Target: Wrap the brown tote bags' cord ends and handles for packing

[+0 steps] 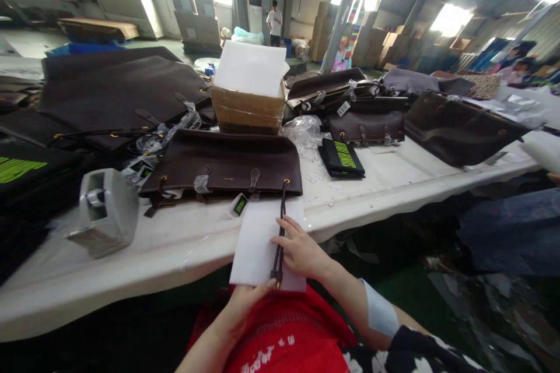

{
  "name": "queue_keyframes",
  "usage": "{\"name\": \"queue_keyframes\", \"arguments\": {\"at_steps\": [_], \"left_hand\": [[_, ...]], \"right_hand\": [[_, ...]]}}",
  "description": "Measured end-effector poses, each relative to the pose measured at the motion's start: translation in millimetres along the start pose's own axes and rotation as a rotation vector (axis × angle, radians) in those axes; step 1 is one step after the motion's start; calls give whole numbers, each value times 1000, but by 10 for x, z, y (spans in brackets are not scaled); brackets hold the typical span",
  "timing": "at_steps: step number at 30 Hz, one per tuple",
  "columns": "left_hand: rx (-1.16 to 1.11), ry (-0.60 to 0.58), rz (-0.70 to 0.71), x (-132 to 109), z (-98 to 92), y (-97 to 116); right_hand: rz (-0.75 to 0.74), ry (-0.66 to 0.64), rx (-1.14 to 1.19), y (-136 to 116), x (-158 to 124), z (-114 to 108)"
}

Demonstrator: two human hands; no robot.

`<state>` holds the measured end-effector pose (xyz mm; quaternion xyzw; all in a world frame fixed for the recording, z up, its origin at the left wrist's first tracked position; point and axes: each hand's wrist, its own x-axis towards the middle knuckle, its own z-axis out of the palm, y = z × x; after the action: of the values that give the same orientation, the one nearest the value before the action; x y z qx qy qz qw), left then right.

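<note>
A dark brown leather bag (227, 163) lies flat on the white table (184, 245) in front of me. Its thin strap (280, 233) runs toward me over a white foam sheet (256, 239) that hangs past the table edge. My right hand (301, 253) rests on the sheet with fingers bent, pressing the strap. My left hand (247, 300) pinches the sheet's near edge at the strap's end. A small hang tag (240, 204) lies beside the bag.
A grey tape dispenser (107, 210) stands at the left. A cardboard box (247, 108) with white sheets sits behind the bag. More brown bags (365, 125) and a black folded pouch (342, 158) lie around. A person (275, 22) stands far back.
</note>
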<state>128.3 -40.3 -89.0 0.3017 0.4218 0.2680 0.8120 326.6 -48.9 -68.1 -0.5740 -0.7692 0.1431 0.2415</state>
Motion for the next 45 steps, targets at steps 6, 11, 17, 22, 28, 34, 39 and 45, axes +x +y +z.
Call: {"name": "queue_keyframes", "arguments": {"at_steps": [6, 11, 17, 22, 28, 34, 39, 45], "left_hand": [[-361, -187, -50, -4, -327, 292], [-377, -227, -154, 143, -453, 499], [-109, -106, -305, 295, -121, 450], [2, -20, -35, 261, 105, 197], [89, 107, -35, 378, 127, 239], [158, 192, -31, 572, 202, 285], [377, 261, 52, 663, 221, 301], [265, 134, 18, 665, 305, 335]], "right_hand": [[54, 171, 135, 88, -179, -109], [87, 303, 236, 72, -294, -191], [100, 356, 354, 46, -331, -259], [114, 418, 392, 66, -350, -316], [96, 418, 377, 30, -323, -355], [56, 278, 284, -79, -384, -130], [85, 204, 211, -138, -518, 146], [99, 58, 68, -196, -587, 345]]}}
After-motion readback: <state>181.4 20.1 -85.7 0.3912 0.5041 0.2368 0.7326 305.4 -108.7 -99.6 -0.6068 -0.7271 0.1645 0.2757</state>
